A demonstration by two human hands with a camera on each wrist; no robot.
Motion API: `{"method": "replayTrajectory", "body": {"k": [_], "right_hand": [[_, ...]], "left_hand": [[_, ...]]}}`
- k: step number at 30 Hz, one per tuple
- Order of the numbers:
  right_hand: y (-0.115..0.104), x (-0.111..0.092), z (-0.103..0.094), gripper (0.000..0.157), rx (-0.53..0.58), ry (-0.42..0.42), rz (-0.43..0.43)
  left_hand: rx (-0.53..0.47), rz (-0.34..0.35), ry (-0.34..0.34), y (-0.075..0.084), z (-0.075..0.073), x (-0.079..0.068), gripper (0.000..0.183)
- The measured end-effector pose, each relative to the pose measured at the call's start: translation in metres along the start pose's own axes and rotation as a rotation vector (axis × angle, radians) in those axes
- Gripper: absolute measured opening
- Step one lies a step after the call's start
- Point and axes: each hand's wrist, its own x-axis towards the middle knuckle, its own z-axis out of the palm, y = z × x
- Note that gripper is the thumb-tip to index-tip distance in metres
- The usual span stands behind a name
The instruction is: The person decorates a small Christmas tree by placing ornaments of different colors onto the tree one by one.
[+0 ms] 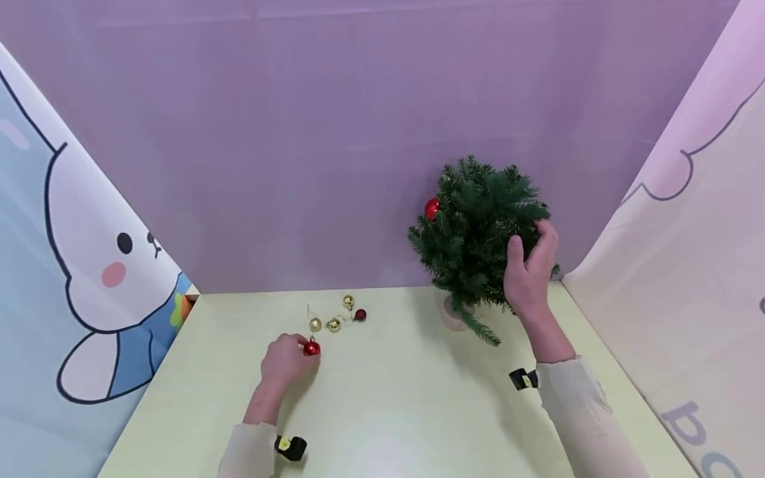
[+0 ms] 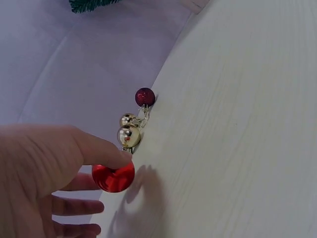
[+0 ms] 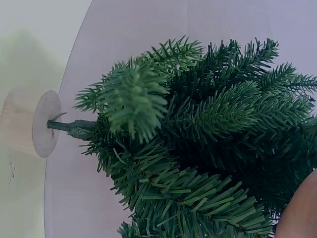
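My left hand [image 1: 285,360] pinches a shiny red ball ornament [image 2: 114,177] between thumb and forefinger, just over the table; its other fingers are spread in the left wrist view. A small artificial Christmas tree [image 1: 478,232] with a round wooden base [image 3: 44,124] stands at the back right. One red ball ornament [image 1: 431,209] hangs on its left side. At the tree's right side is my right hand [image 1: 530,272], thumb and fingers gently bent against the branches. Only a bit of that hand shows in the right wrist view.
Beyond my left hand lie gold ball ornaments [image 1: 333,324] and a dark red ball ornament [image 1: 360,315], with thin loops. The pale table [image 1: 394,398] ends at a purple cloth backdrop [image 1: 299,166]. Printed cloths hang at left and right.
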Motion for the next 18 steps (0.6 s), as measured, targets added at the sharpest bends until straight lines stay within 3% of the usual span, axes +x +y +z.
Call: {"method": "replayTrajectory", "body": {"k": [8,18], "right_hand": [[0.009,0.002,-0.005,0.063,-0.016,0.006,0.004],[0.012,-0.001,-0.003,0.062,-0.003,-0.009,-0.006]], "left_hand": [[-0.077,0.077,0.067,0.000,0.002,0.001,0.043],[-0.172,0.054,0.053,-0.001,0.001,-0.007,0.038]]}}
